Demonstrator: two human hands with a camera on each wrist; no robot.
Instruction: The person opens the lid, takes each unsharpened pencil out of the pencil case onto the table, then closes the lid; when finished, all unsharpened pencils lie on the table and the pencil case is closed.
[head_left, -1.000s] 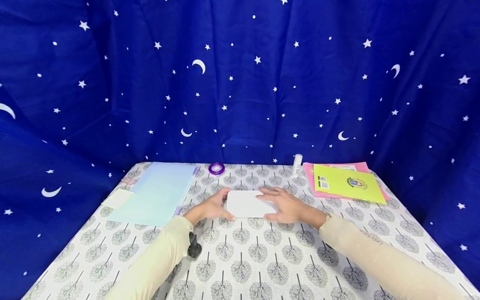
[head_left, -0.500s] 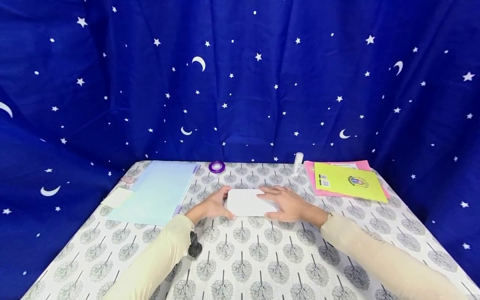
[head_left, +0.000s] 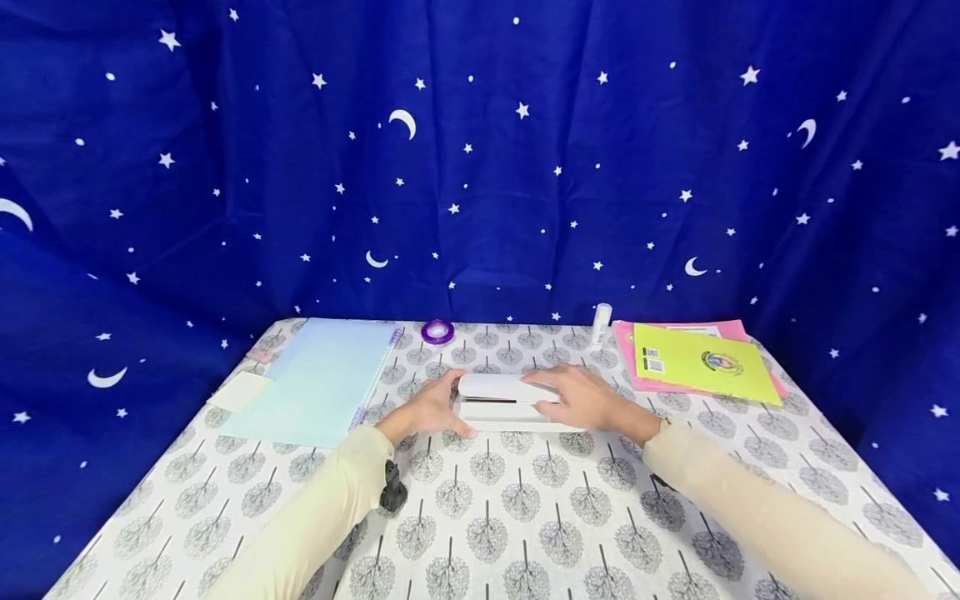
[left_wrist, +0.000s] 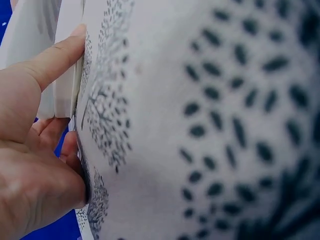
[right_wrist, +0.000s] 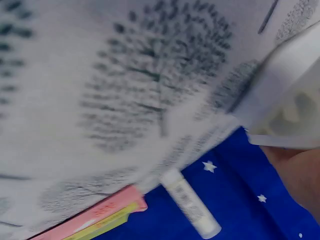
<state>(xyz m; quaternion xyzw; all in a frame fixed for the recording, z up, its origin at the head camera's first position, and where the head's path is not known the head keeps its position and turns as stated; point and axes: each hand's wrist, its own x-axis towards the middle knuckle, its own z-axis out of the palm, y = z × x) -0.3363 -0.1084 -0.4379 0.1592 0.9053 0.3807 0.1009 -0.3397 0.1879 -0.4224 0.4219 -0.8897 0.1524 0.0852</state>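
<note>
A flat white case (head_left: 495, 402) lies on the tree-patterned tablecloth (head_left: 525, 508) in the middle of the table. My left hand (head_left: 448, 406) grips its left end, thumb at the near corner and fingers at the far side. My right hand (head_left: 553, 392) lies over the right part of the lid and holds it raised, so a dark gap shows between lid and base. In the left wrist view the thumb (left_wrist: 50, 62) presses against the white case (left_wrist: 62, 95) edge. The right wrist view shows a blurred corner of the white case (right_wrist: 287, 100).
A light blue folder (head_left: 322, 379) and a pale sticky note (head_left: 240, 390) lie at the left. A purple tape ring (head_left: 437, 332) and a glue stick (head_left: 600, 323) stand at the back. A yellow booklet (head_left: 701, 364) on pink paper lies at the right. Blue starry cloth hangs behind.
The case's lid has come up at its near side under my right hand, which has shifted slightly back. The left hand stays at the left end.
</note>
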